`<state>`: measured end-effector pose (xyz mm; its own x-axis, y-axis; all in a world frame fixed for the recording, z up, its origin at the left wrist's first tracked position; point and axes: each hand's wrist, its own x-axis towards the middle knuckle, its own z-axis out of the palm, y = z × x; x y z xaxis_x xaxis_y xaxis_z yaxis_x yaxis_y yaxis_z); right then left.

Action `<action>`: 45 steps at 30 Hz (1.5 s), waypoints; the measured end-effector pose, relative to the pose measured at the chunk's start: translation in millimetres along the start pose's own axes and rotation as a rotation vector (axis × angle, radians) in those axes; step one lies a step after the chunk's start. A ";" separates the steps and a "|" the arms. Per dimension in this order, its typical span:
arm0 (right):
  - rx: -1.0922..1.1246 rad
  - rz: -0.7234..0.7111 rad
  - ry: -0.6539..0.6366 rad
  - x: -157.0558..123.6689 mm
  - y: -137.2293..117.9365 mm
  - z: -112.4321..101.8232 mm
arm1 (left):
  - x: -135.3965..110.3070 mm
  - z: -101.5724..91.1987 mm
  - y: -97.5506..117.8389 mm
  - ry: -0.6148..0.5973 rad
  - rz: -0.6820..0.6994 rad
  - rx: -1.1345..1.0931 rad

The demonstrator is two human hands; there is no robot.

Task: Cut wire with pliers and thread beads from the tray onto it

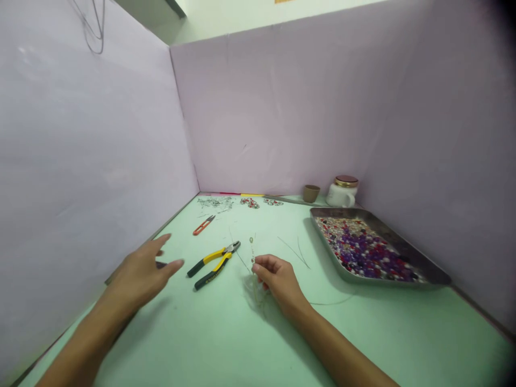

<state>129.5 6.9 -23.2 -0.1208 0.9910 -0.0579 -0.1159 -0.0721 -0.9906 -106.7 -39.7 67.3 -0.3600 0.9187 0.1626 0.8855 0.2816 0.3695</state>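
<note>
My right hand (pixel 278 280) is closed in a pinch on a thin wire stem with small beads (pixel 252 248), held upright above the green table. My left hand (pixel 145 266) hovers open with its fingers spread, a short way left of the yellow-handled pliers (pixel 213 260) that lie on the table. It touches nothing I can make out. Loose thin wires (pixel 296 251) lie just beyond my right hand.
A metal tray (pixel 427 269) full of purple, red and white beads sits at the right. Red snips (pixel 203 225), small bead clusters (pixel 250 202), a brown cup (pixel 311 193) and a white lidded jar (pixel 342 191) lie near the back. Lilac partition walls enclose three sides.
</note>
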 end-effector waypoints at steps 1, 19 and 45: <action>0.021 0.009 0.004 0.1 -2.2 -0.6 | -3.3 3.4 22.1 -0.044 0.021 -0.167; 0.008 -0.036 -0.002 6.0 2.5 -29.3 | -4.7 125.1 108.3 -0.529 0.112 -0.961; -0.333 -0.109 -0.083 2.3 2.7 -33.9 | -5.9 140.5 100.5 -0.321 0.219 -0.789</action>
<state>162.3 12.9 -30.2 -0.2068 0.9773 0.0467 0.1933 0.0876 -0.9772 25.7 22.1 -25.1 -0.0011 0.9966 0.0829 0.4210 -0.0747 0.9040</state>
